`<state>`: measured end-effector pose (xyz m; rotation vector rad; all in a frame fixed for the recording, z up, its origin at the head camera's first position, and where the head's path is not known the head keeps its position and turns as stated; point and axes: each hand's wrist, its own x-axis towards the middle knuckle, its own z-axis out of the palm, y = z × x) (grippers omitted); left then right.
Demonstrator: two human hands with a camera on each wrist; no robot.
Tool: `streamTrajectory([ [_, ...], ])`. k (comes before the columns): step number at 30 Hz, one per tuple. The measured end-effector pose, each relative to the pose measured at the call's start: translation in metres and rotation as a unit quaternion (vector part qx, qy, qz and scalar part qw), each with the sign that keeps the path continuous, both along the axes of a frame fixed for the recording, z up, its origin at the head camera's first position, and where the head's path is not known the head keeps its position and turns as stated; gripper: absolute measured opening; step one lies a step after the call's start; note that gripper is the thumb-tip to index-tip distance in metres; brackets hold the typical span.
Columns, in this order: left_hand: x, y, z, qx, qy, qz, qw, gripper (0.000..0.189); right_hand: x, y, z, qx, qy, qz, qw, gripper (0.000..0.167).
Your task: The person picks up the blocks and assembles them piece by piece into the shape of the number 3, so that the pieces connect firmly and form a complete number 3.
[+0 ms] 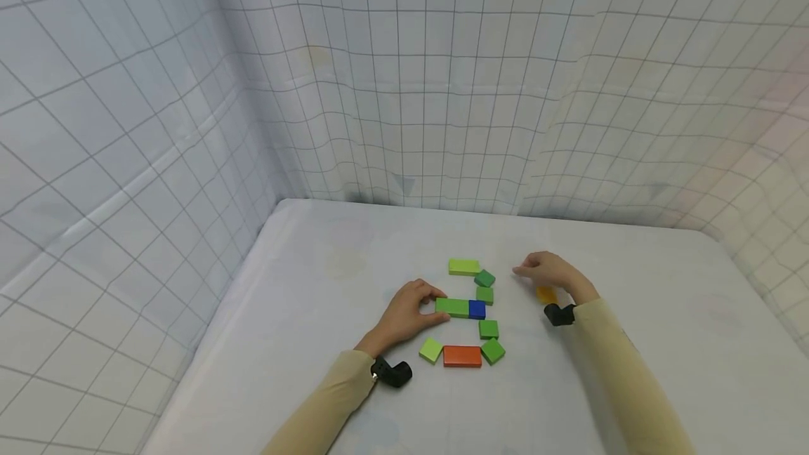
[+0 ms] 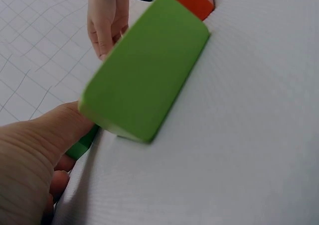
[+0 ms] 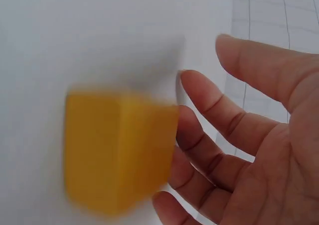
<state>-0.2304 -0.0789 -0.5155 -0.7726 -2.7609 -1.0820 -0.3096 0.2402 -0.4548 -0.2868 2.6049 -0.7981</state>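
Observation:
My left hand point(image 1: 404, 311) pinches the left end of a long green block point(image 1: 452, 307), thumb on the near side and fingers on the far side. A blue block point(image 1: 477, 310) sits against its right end. In the left wrist view, part of the held green block point(image 2: 82, 144) shows below the thumb. My right hand point(image 1: 548, 269) hovers to the right with relaxed, parted fingers and nothing between them. Beside it lies a yellow block point(image 3: 119, 153), blurred in the right wrist view and partly covered by the hand in the head view.
Above the blue block stand two green cubes point(image 1: 484, 294) and a lime bar point(image 1: 464, 267). Below it are two more green cubes point(image 1: 489, 329), a red-orange bar point(image 1: 462, 356) and a lime cube point(image 1: 431, 350). A white table point(image 1: 303, 300) bears them, with grid-patterned curtains point(image 1: 411, 90) around.

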Motion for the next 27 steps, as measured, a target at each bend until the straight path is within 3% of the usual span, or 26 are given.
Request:
streamTrajectory([
  [9,0.002,0.0,0.0,0.002,-0.007,-0.003,1.0,0.037,0.036,0.046,0.003,-0.015,0.005,0.006,0.9999,0.04],
  [16,0.003,0.001,0.003,0.001,-0.006,0.0,1.0,0.036,0.053,0.054,0.001,-0.036,0.013,-0.024,0.999,0.038],
  [21,0.004,0.001,0.005,0.003,-0.009,-0.003,1.0,0.037,0.047,0.05,0.001,-0.033,-0.001,-0.031,0.999,0.033],
  [27,0.001,0.001,0.004,0.0,-0.007,-0.001,1.0,0.037,0.014,0.038,0.0,-0.055,-0.047,-0.053,0.996,0.035],
])
